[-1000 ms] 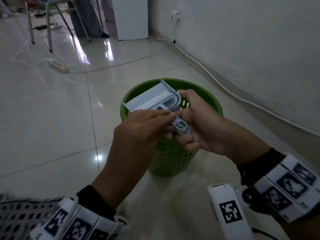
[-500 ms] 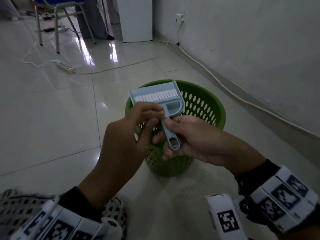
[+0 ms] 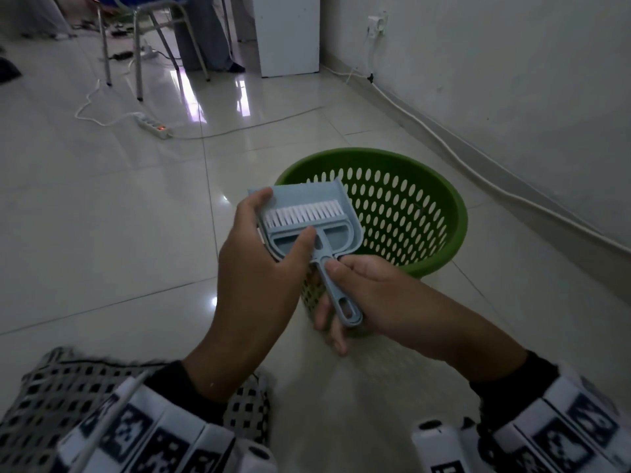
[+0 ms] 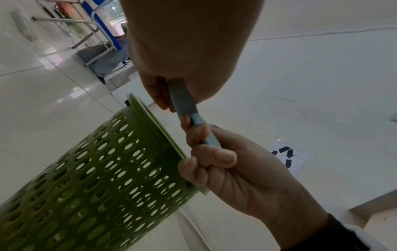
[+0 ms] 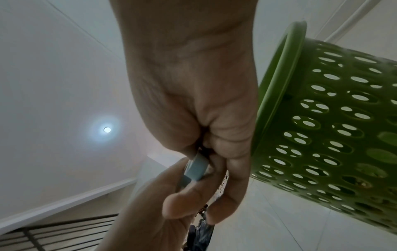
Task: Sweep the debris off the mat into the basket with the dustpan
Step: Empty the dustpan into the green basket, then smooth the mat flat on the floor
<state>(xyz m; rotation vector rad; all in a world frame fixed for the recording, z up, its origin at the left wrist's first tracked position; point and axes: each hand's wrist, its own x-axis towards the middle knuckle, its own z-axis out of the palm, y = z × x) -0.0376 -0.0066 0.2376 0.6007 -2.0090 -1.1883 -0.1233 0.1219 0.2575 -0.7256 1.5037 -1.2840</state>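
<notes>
Pale blue plastic dustpan [image 3: 309, 213] with its white-bristled brush [image 3: 304, 216] nested inside is held in both hands above the near rim of the green perforated plastic basket [image 3: 403, 213].
The pan's left side is clasped by the left hand [image 3: 263, 264], thumb on the brush; the stacked handles are pinched by the right hand [image 3: 368, 295]. The patterned mat [image 3: 41, 404] is seen at lower left on the tiled floor [image 3: 102, 216].

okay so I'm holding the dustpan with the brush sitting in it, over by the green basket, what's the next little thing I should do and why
Probably pull the brush out by its handle with your right hand. It lies nested in the dustpan, which your left hand grips by the edge, so neither can sweep yet.
</notes>
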